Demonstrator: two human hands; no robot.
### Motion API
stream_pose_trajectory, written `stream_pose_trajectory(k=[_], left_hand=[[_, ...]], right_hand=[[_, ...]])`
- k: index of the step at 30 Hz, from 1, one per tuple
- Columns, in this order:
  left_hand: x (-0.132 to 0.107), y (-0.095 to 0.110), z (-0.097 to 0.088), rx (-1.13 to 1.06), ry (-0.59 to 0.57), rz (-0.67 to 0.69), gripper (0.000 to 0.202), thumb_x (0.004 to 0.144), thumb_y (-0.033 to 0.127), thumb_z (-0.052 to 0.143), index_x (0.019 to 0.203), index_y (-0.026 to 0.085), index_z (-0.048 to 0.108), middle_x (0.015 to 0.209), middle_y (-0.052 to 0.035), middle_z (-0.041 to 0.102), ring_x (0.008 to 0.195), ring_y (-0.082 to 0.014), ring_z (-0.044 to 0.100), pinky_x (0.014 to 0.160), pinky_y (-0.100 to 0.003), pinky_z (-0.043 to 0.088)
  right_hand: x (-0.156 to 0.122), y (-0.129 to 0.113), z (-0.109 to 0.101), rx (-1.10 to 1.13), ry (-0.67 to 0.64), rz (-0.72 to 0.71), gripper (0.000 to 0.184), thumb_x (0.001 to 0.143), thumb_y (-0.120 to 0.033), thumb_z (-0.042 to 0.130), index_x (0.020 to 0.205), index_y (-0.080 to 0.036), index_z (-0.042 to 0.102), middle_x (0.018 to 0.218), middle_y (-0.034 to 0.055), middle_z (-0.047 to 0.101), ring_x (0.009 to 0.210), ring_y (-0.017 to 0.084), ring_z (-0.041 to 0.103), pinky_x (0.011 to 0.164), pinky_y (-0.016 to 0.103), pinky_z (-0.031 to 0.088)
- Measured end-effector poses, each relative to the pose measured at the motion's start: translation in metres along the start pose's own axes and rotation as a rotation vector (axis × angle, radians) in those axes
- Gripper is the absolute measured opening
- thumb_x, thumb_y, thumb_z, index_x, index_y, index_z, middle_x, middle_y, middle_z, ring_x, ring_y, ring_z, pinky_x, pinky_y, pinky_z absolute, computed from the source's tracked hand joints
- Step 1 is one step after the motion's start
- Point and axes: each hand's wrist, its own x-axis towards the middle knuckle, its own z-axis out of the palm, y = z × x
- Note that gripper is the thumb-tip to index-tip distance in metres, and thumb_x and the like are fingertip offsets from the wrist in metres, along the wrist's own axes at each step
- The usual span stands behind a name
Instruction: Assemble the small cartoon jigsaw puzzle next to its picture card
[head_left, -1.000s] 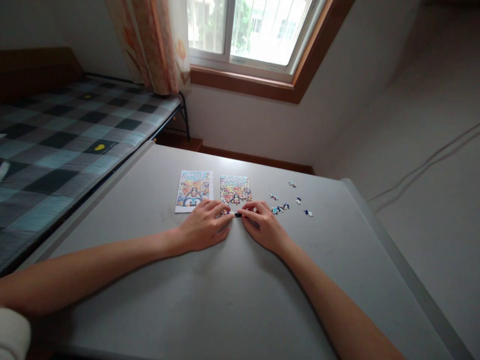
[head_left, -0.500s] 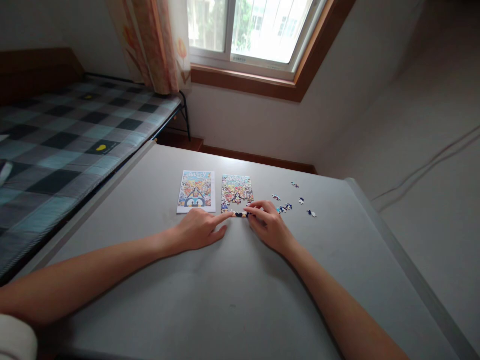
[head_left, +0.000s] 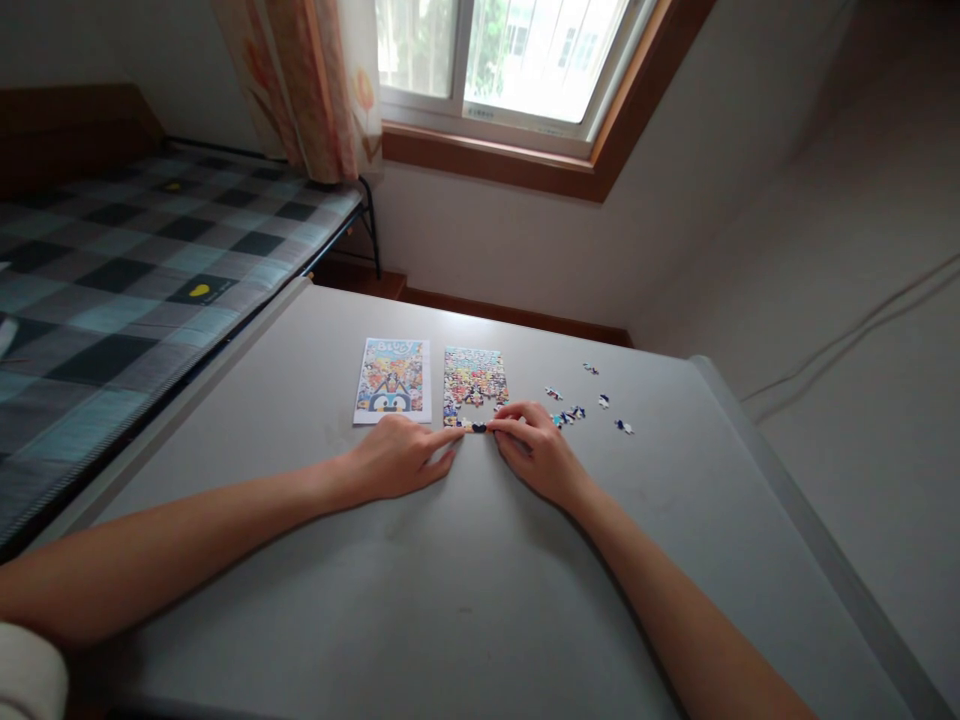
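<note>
A partly assembled jigsaw puzzle (head_left: pixel 475 374) lies on the grey table, with a gap above its near edge row. My left hand (head_left: pixel 401 457) rests at that row's left end, index fingertip touching it, thumb apart from the finger; it grips nothing. At the row's right end, my right hand (head_left: pixel 534 445) has its fingers together on a puzzle piece, mostly hidden under the fingertips. A dark piece (head_left: pixel 478 428) shows in the row between both hands. Left of the puzzle lies the printed picture sheet (head_left: pixel 393 380), its lower edge close to my left hand.
Loose puzzle pieces (head_left: pixel 571 414) lie in a cluster just right of my right hand, with several more scattered beyond, such as one piece (head_left: pixel 624 427) farther right. A bed with a checked mattress (head_left: pixel 247 215) stands left of the table (head_left: pixel 465 560); a window is behind.
My right index finger has come down from slightly raised onto the near row and shifted a little left. My left hand stays nearly still at the row's left end.
</note>
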Motion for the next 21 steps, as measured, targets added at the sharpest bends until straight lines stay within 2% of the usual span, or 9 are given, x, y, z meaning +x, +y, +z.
stream_pose_trajectory(k=[5, 8, 10, 13, 17, 21], left_hand=[[0.0, 0.0, -0.002, -0.02, -0.023, -0.012, 0.033, 0.09, 0.034, 0.049, 0.117, 0.026, 0.065, 0.058, -0.001, 0.066, 0.049, -0.0157, 0.06, 0.05, -0.024, 0.04], [0.0, 0.0, -0.002, -0.016, -0.022, -0.007, 0.033, 0.09, 0.034, 0.049, 0.117, 0.026, 0.065, 0.057, -0.0014, 0.066, 0.049, -0.0157, 0.06, 0.05, -0.024, 0.039], [-0.001, 0.0, -0.001, -0.023, -0.016, 0.0, 0.033, 0.09, 0.034, 0.049, 0.117, 0.025, 0.065, 0.057, -0.0013, 0.066, 0.049, -0.0151, 0.06, 0.049, -0.023, 0.039], [-0.001, -0.002, 0.001, -0.042, -0.003, 0.008, 0.033, 0.089, 0.033, 0.049, 0.118, 0.025, 0.065, 0.057, -0.0005, 0.065, 0.048, -0.0142, 0.059, 0.049, -0.023, 0.038], [-0.002, -0.003, 0.002, -0.049, 0.001, 0.01, 0.033, 0.09, 0.034, 0.049, 0.119, 0.027, 0.064, 0.057, -0.0001, 0.066, 0.047, -0.0141, 0.058, 0.049, -0.023, 0.038], [-0.003, -0.004, 0.002, -0.061, 0.016, 0.017, 0.033, 0.091, 0.034, 0.047, 0.118, 0.025, 0.065, 0.055, -0.0003, 0.064, 0.046, -0.0134, 0.057, 0.05, -0.023, 0.04]], right_hand=[[0.002, -0.002, 0.0, -0.015, 0.053, 0.011, 0.023, 0.088, -0.017, 0.051, 0.104, -0.025, 0.066, 0.097, 0.007, 0.064, 0.092, 0.02, 0.057, 0.084, 0.039, 0.049], [0.004, -0.002, -0.004, -0.032, 0.179, 0.063, 0.032, 0.088, -0.014, 0.049, 0.116, -0.025, 0.06, 0.091, 0.0057, 0.065, 0.087, 0.021, 0.057, 0.083, 0.04, 0.049], [0.005, 0.001, -0.011, -0.053, 0.317, 0.103, 0.035, 0.087, -0.014, 0.047, 0.118, -0.024, 0.059, 0.09, 0.0058, 0.063, 0.085, 0.021, 0.058, 0.08, 0.039, 0.049], [0.004, 0.018, -0.032, -0.169, 0.527, 0.161, 0.032, 0.086, -0.014, 0.045, 0.111, -0.022, 0.061, 0.093, 0.0074, 0.06, 0.087, 0.021, 0.058, 0.078, 0.038, 0.049], [-0.007, 0.052, -0.07, -0.362, 0.773, 0.327, 0.033, 0.082, -0.013, 0.04, 0.107, -0.019, 0.061, 0.094, 0.0074, 0.058, 0.085, 0.02, 0.057, 0.074, 0.036, 0.047], [-0.024, 0.084, -0.099, -0.481, 0.909, 0.453, 0.036, 0.077, -0.012, 0.039, 0.103, -0.014, 0.064, 0.095, 0.0101, 0.057, 0.085, 0.021, 0.057, 0.072, 0.035, 0.046]])
